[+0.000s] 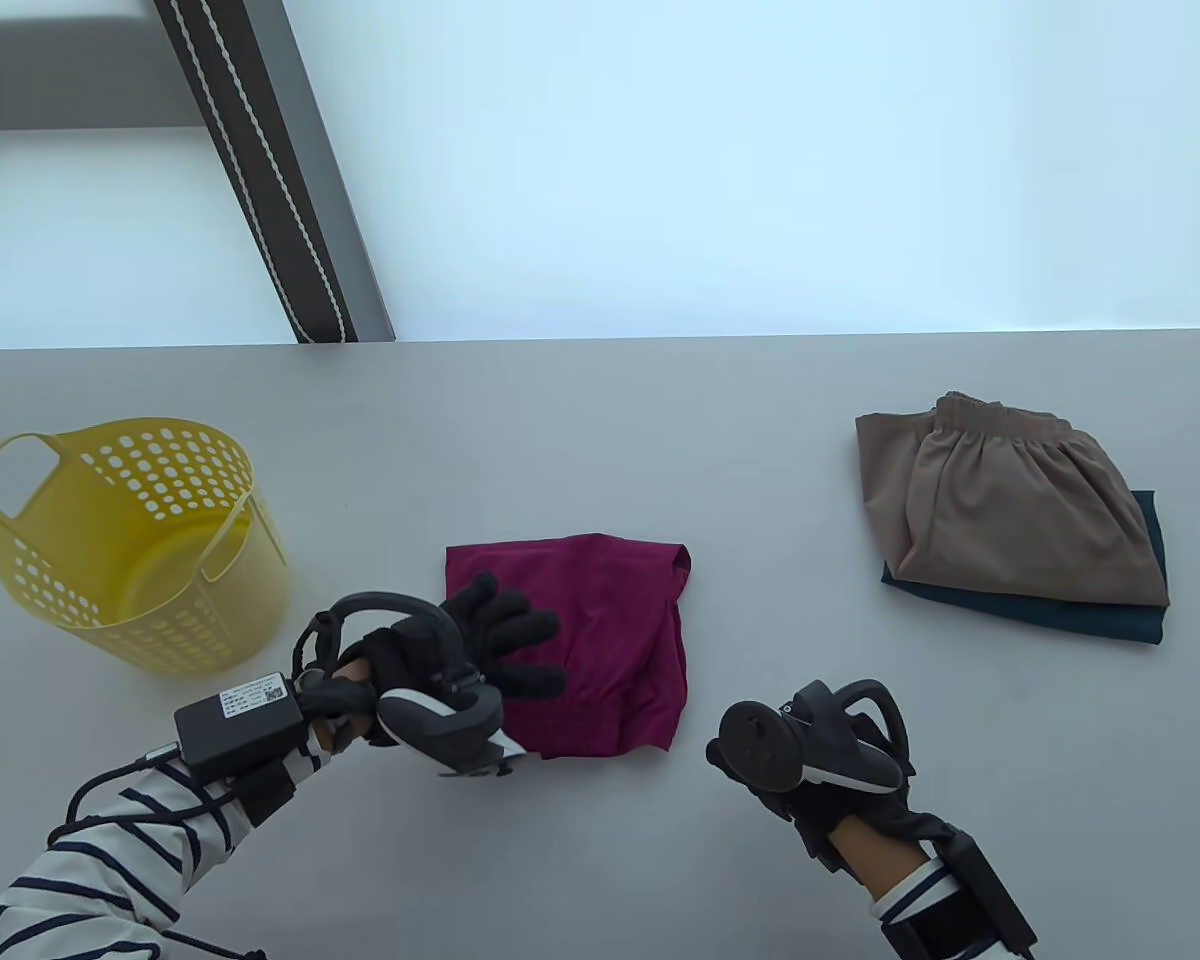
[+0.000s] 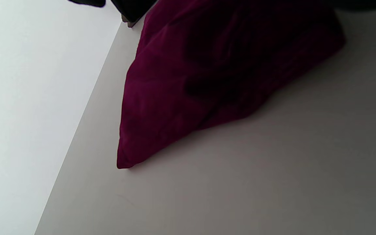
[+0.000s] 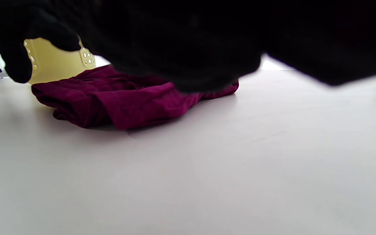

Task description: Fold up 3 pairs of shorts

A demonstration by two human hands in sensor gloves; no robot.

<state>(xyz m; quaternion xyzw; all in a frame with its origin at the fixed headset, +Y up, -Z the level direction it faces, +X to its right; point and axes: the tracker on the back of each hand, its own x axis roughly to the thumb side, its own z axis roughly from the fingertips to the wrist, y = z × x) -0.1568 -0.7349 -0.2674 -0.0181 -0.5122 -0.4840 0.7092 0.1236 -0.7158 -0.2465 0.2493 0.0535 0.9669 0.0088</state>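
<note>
A: Your left hand [image 1: 460, 650] lies flat on the magenta shorts [image 1: 600, 640], fingers [image 1: 525, 625] straight and spread, grasping nothing.

B: And your right hand [image 1: 810, 760] hovers just beside them, knuckles up. Whether it's clenched, I cannot tell.

A: Those shorts sit folded mid-worktop [image 1: 600, 450]. The tan shorts [image 1: 1000, 500] lie on the teal shorts [image 1: 1060, 615], far right.

B: Yellow basket [image 1: 130, 545] stands on your left, bright wall beyond.

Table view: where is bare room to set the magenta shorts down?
Bare table runs between the yellow basket and the tan-on-teal stack, and along the near edge between both hands. It is crowded around the magenta shorts, under the left hand.
</note>
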